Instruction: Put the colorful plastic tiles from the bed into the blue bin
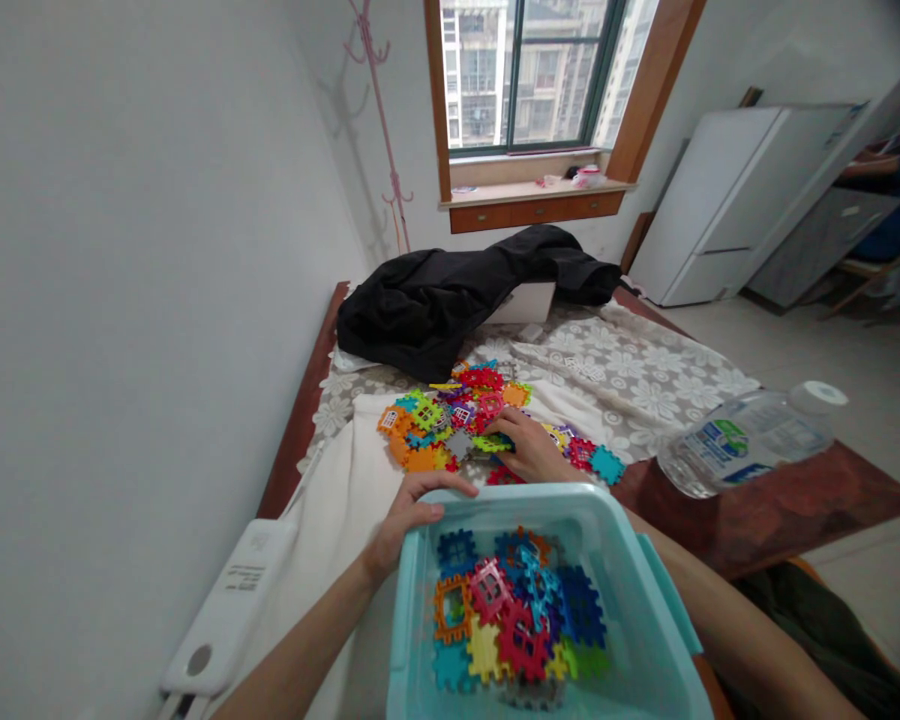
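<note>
A light blue plastic bin (649, 620) stands close in front of me, with several colourful interlocking plastic building pieces (521, 635) inside. My left hand (412, 510) is closed over the bin's far left corner, fingers on the rim. Beyond the bin, a loose pile of the same toothed pieces (420, 458) lies on the table in orange, red, green, grey and other colours. My right hand (529, 442) reaches past the bin into this pile, its fingers curled onto a lime green piece (489, 443). The thumb is partly hidden.
A clear plastic bottle (742, 440) with a white cap sits to the right on the wooden table (780, 510). Black cloth (435, 300) drapes over a white box (525, 303) at the back. A white power strip (229, 610) lies left, beside the wall.
</note>
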A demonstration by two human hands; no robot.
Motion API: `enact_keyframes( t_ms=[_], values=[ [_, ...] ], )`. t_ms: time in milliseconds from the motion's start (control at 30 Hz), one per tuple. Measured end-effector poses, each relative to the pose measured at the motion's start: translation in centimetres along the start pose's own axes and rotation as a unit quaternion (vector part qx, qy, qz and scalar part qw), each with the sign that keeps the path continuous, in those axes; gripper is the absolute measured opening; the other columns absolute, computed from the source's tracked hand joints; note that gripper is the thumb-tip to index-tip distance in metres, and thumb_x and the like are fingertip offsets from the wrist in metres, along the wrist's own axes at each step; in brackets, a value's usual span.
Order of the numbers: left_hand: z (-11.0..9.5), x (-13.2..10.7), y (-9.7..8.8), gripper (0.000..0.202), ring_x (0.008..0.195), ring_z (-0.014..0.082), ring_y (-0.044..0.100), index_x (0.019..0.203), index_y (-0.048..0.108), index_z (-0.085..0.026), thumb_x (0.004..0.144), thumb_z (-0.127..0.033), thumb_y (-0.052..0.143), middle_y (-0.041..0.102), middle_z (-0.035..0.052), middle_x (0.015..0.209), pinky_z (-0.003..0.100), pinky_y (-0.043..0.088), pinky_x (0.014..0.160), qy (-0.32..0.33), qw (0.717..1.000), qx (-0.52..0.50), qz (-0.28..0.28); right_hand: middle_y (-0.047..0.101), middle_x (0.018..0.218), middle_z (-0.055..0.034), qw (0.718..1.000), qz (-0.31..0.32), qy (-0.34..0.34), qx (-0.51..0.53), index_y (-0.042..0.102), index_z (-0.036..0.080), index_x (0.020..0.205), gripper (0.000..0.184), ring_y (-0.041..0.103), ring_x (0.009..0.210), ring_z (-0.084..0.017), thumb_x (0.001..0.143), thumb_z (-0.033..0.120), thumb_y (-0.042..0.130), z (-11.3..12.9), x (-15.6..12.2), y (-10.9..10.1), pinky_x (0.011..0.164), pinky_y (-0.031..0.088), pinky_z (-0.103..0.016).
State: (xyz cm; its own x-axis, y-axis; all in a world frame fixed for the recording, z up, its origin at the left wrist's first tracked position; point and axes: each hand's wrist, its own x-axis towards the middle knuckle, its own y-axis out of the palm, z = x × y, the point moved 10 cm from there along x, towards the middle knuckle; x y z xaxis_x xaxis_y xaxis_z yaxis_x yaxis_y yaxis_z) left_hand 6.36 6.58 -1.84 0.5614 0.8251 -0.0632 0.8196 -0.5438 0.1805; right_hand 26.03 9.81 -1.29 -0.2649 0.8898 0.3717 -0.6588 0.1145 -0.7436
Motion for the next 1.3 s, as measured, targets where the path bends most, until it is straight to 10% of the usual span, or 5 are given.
enact_keyframes(
  t_ms=[267,633,833,1100,1300],
  values=[
    [-0.3,0.1,0.6,0.032,0.113,0.0301,0.063,0.102,0.086,-0.024,0.075,-0.03,0.07,0.078,0.0041,0.112,0.035,0.047,0.099,-0.001,1.0,-0.014,0.005,0.071,0.11,-0.0054,0.974,-0.148,0.028,0.169,0.076,0.023,0.111,0.053,0.065,0.104,-0.022,0.068,0.0,0.056,-1.4,-0.2,-3.8,0.096,0.049,-0.036],
    [-1.0,0.5,1.2,0.035,0.111,0.0313,0.063,0.101,0.085,-0.02,0.072,-0.031,0.069,0.078,0.0068,0.112,0.036,0.048,0.097,0.017,0.999,-0.007,0.031,0.069,0.084,-0.0007,0.884,-0.293,0.156,0.33,0.072,0.019,0.097,0.041,0.058,0.075,-0.014,0.081,0.056,0.079,-6.6,0.2,-8.4,0.069,0.049,-0.026],
    [-1.0,0.7,1.2,0.038,0.096,0.0283,0.066,0.102,0.085,-0.018,0.071,-0.031,0.067,0.079,0.0078,0.106,0.034,0.05,0.083,0.022,0.999,-0.004,0.037,0.07,0.091,-0.0034,0.886,-0.216,0.118,0.392,0.074,0.021,0.103,0.042,0.062,0.076,-0.014,0.082,0.057,0.082,1.3,0.7,-12.5,0.069,0.052,-0.026],
    [-2.3,0.7,2.1,0.036,0.11,0.0329,0.066,0.1,0.086,-0.018,0.071,-0.029,0.069,0.081,0.0083,0.108,0.04,0.048,0.099,0.035,0.998,-0.003,0.047,0.058,0.151,-0.0103,0.972,0.137,-0.054,0.184,0.064,0.03,0.145,0.055,0.055,0.141,-0.027,0.095,0.047,0.075,16.1,-5.0,-10.5,0.121,0.044,-0.046],
    [-2.1,0.7,2.2,0.033,0.1,0.028,0.066,0.098,0.086,-0.019,0.071,-0.027,0.07,0.081,0.0066,0.106,0.035,0.05,0.088,0.025,0.998,-0.02,0.044,0.071,0.112,-0.0117,0.947,-0.221,0.002,0.232,0.076,0.026,0.116,0.027,0.069,0.106,-0.026,0.098,0.045,0.067,10.1,-14.3,-16.4,0.085,0.059,-0.04]
  ],
)
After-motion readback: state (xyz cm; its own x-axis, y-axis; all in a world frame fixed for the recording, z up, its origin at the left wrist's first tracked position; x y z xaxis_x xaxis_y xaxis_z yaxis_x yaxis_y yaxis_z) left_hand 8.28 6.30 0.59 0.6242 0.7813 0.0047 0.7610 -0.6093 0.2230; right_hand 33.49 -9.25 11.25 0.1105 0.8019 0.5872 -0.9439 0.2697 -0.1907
